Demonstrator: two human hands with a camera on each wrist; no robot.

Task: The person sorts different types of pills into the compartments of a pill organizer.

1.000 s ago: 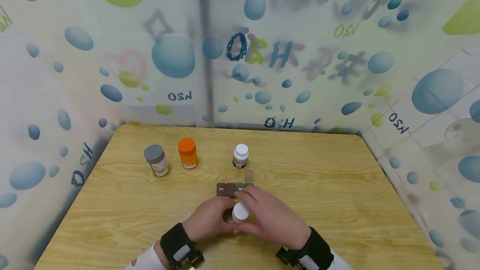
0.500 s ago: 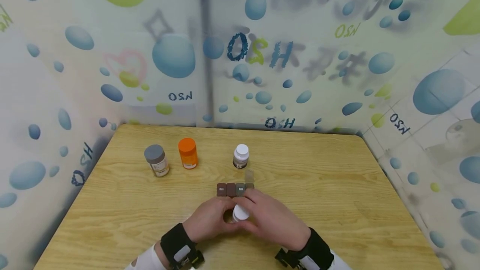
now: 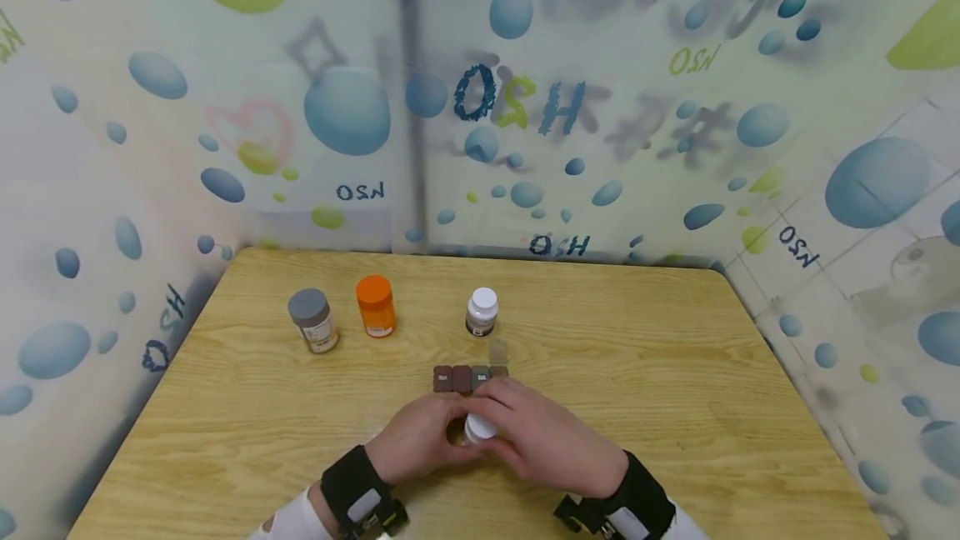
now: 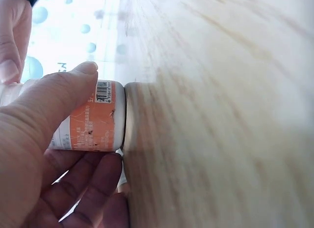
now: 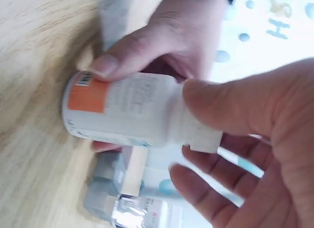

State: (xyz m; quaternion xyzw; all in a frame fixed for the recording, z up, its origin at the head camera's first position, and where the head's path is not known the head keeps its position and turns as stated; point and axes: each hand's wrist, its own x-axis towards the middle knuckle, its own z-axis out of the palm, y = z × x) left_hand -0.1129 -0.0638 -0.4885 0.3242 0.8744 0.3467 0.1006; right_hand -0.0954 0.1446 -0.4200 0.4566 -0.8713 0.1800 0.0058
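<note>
A white pill bottle (image 5: 127, 107) with an orange and white label stands upright at the table's front middle. My left hand (image 3: 422, 437) grips its body, thumb along the label and fingers around the other side. My right hand (image 3: 551, 444) pinches the white cap (image 5: 205, 137) from above with thumb and fingers, covering part of it in the head view. The cap is on the bottle's neck. Just behind the hands lies a small pill organizer (image 3: 452, 379) with a row of dark compartments; its right end has a see-through lid (image 3: 498, 352) standing up, and my right fingers overlap that end.
Farther back on the wooden table (image 3: 637, 340) stand a grey-capped jar (image 3: 313, 322), an orange bottle (image 3: 375, 307) and a second white bottle (image 3: 482, 312) with a dark base. Patterned curtains (image 3: 570, 148) enclose the table's back and sides.
My right hand has turned slightly on the cap, its fingers shifting left so less of the cap shows. The left hand and bottle have stayed in place.
</note>
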